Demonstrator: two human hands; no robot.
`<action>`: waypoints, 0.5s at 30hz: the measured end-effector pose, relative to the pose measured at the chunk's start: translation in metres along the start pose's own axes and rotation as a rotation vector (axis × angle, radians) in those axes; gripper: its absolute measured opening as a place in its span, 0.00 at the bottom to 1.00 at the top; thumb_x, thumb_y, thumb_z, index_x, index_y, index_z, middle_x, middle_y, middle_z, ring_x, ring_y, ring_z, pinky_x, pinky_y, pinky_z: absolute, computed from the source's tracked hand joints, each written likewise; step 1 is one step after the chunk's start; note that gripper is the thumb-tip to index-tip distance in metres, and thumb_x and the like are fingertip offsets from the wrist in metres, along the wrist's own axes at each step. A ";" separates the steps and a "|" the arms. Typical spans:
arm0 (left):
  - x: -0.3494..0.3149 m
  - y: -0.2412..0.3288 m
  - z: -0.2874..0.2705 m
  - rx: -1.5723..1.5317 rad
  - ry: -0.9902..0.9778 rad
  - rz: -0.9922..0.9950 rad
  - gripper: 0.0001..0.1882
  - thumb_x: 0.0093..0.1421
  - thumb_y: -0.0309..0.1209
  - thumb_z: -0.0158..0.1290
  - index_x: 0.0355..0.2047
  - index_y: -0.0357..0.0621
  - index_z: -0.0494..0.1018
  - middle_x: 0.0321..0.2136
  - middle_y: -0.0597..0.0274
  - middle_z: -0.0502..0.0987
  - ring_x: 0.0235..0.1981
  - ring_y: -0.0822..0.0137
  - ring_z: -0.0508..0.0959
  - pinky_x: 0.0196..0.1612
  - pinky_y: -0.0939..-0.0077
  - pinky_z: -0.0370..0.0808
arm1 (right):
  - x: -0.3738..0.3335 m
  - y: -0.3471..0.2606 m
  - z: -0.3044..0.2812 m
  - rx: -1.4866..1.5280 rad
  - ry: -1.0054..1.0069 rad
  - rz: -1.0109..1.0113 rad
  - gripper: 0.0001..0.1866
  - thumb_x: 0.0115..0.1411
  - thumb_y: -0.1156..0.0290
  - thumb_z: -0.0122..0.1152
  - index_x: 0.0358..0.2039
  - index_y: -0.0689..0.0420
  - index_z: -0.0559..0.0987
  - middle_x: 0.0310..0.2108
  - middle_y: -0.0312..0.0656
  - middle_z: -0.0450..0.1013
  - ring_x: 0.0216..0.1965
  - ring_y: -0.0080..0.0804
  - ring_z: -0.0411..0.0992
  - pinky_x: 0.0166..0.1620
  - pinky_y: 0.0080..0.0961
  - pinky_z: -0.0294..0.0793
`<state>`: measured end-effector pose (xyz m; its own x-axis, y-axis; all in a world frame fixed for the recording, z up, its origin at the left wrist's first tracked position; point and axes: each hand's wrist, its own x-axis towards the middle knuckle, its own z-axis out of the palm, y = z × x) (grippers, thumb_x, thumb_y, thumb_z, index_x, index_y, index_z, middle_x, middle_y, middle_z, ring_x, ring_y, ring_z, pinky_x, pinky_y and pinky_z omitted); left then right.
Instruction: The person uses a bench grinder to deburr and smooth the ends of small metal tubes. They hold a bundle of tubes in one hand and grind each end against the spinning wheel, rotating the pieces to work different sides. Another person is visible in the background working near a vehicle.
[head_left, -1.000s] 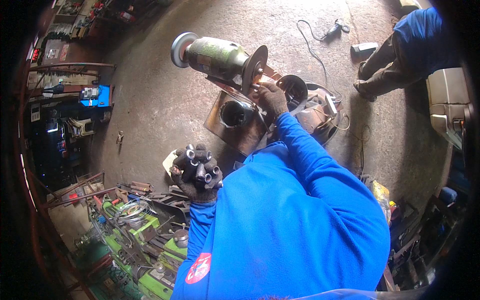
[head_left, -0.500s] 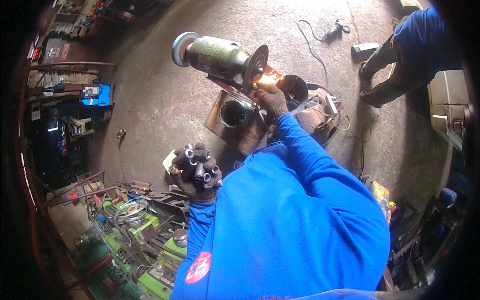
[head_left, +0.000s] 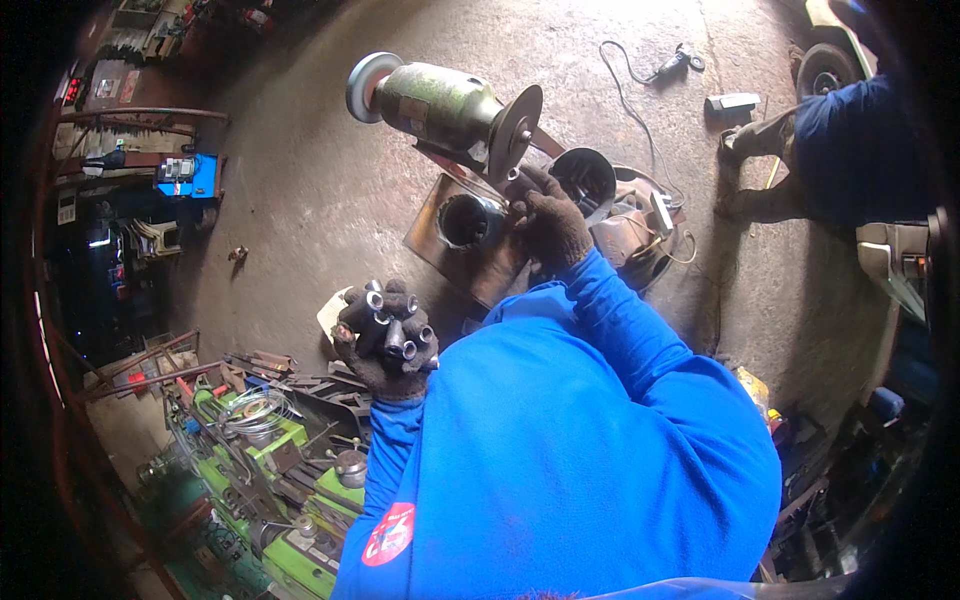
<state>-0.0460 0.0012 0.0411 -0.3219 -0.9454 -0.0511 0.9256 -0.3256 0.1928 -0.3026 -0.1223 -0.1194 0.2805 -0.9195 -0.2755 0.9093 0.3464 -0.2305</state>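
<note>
My left hand [head_left: 375, 368], in a dark work glove, is wrapped round a bunch of short metal tubes [head_left: 396, 338] with shiny open ends. A pale scrap [head_left: 333, 313] shows at its edge. My gloved right hand [head_left: 556, 228] pinches one short metal tube [head_left: 514, 175], just below the rim of a thin disc wheel [head_left: 516, 130] on a green bench grinder [head_left: 440, 98]. A small gap seems to part tube and wheel. Under the grinder stands a brown metal stand [head_left: 425, 232] with a round opening. Right of the wheel sits a dark round container [head_left: 606, 172] with pieces inside.
A second wheel [head_left: 369, 88] is at the grinder's left end. Beyond lies a corded hand tool [head_left: 672, 66] on the concrete floor. Another person [head_left: 850, 150] in blue stands at the right. Green machinery [head_left: 300, 560] and metal bars [head_left: 300, 380] fill the lower left.
The bright sparks at the disc wheel are gone. My right hand has drawn back slightly toward me, and the tube's end now shows. The other person has shifted; a vehicle wheel shows behind.
</note>
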 end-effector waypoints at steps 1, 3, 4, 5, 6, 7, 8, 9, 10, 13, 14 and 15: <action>-0.002 0.002 0.000 0.046 0.038 0.014 0.32 0.67 0.54 0.60 0.66 0.55 0.70 0.60 0.59 0.78 0.50 0.54 0.79 0.31 0.66 0.82 | -0.005 0.000 0.003 0.039 -0.005 0.002 0.25 0.72 0.77 0.57 0.69 0.57 0.70 0.56 0.42 0.77 0.41 0.28 0.76 0.43 0.26 0.83; -0.002 0.002 0.004 0.137 0.112 0.041 0.34 0.66 0.49 0.61 0.67 0.47 0.70 0.54 0.66 0.81 0.44 0.62 0.81 0.26 0.70 0.79 | -0.012 0.000 0.006 0.116 -0.015 0.002 0.25 0.73 0.76 0.57 0.69 0.57 0.70 0.54 0.42 0.76 0.40 0.27 0.75 0.42 0.25 0.83; 0.001 0.000 0.009 0.127 0.102 0.032 0.34 0.66 0.49 0.61 0.67 0.47 0.69 0.54 0.64 0.81 0.44 0.61 0.81 0.26 0.70 0.79 | -0.012 0.001 -0.001 0.141 -0.072 0.018 0.26 0.73 0.76 0.58 0.70 0.57 0.70 0.53 0.41 0.76 0.41 0.28 0.75 0.43 0.22 0.82; 0.005 -0.004 0.014 0.117 0.092 0.022 0.34 0.67 0.49 0.60 0.68 0.46 0.69 0.54 0.63 0.81 0.43 0.61 0.81 0.26 0.70 0.79 | -0.010 0.004 -0.014 0.165 -0.128 0.034 0.27 0.72 0.75 0.60 0.70 0.56 0.69 0.52 0.40 0.76 0.43 0.28 0.75 0.43 0.20 0.81; 0.008 -0.006 0.019 0.109 0.083 0.013 0.34 0.67 0.49 0.59 0.68 0.46 0.69 0.55 0.62 0.81 0.42 0.60 0.81 0.26 0.70 0.79 | -0.010 0.004 -0.016 0.192 -0.186 0.052 0.28 0.72 0.75 0.61 0.70 0.56 0.69 0.51 0.39 0.76 0.44 0.29 0.75 0.43 0.17 0.80; 0.007 -0.006 0.018 0.129 0.077 0.027 0.34 0.67 0.50 0.59 0.68 0.46 0.69 0.55 0.60 0.80 0.41 0.60 0.81 0.26 0.70 0.79 | -0.011 0.005 -0.019 -0.306 -0.152 -0.174 0.26 0.73 0.74 0.61 0.69 0.56 0.70 0.49 0.38 0.75 0.43 0.28 0.74 0.41 0.16 0.79; 0.006 -0.006 0.016 0.150 0.071 0.041 0.34 0.68 0.50 0.58 0.68 0.45 0.69 0.55 0.59 0.80 0.41 0.59 0.82 0.26 0.70 0.79 | -0.012 0.006 -0.021 -0.805 -0.109 -0.398 0.24 0.74 0.73 0.60 0.68 0.56 0.72 0.48 0.38 0.75 0.42 0.27 0.74 0.40 0.16 0.79; 0.004 -0.005 0.015 0.170 0.063 0.054 0.34 0.68 0.51 0.57 0.68 0.45 0.69 0.55 0.58 0.80 0.40 0.59 0.82 0.26 0.70 0.79 | -0.013 0.007 -0.019 -0.990 -0.086 -0.464 0.24 0.73 0.75 0.59 0.68 0.57 0.72 0.48 0.38 0.75 0.42 0.26 0.74 0.40 0.15 0.78; 0.003 -0.003 0.013 0.192 0.060 0.058 0.33 0.69 0.51 0.56 0.67 0.45 0.69 0.56 0.57 0.80 0.39 0.59 0.82 0.25 0.70 0.79 | -0.014 0.007 -0.017 -1.174 -0.052 -0.531 0.24 0.72 0.77 0.58 0.68 0.58 0.72 0.47 0.38 0.74 0.42 0.25 0.73 0.41 0.15 0.78; -0.001 0.000 0.001 0.156 0.024 0.044 0.34 0.69 0.54 0.55 0.68 0.48 0.69 0.60 0.53 0.77 0.43 0.56 0.82 0.27 0.69 0.80 | -0.013 0.009 -0.020 -0.775 -0.041 -0.294 0.31 0.65 0.89 0.52 0.69 0.62 0.71 0.50 0.39 0.74 0.45 0.23 0.72 0.48 0.15 0.77; -0.003 0.001 -0.007 0.077 -0.005 0.024 0.34 0.69 0.55 0.56 0.69 0.52 0.69 0.63 0.51 0.75 0.48 0.52 0.81 0.30 0.66 0.82 | -0.007 0.013 -0.035 -0.639 -0.039 -0.231 0.32 0.63 0.90 0.51 0.69 0.63 0.71 0.51 0.39 0.74 0.45 0.23 0.73 0.49 0.15 0.77; -0.001 -0.001 -0.004 0.067 -0.004 0.024 0.34 0.69 0.56 0.56 0.69 0.52 0.69 0.63 0.51 0.75 0.48 0.52 0.81 0.30 0.66 0.82 | -0.005 0.014 -0.039 -0.521 -0.045 -0.186 0.32 0.62 0.90 0.51 0.68 0.63 0.72 0.50 0.39 0.75 0.46 0.24 0.73 0.50 0.16 0.77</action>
<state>-0.0457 0.0025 0.0369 -0.3006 -0.9528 -0.0422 0.9177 -0.3010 0.2594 -0.3031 -0.1053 -0.1576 0.1530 -0.9770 -0.1484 0.6755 0.2130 -0.7060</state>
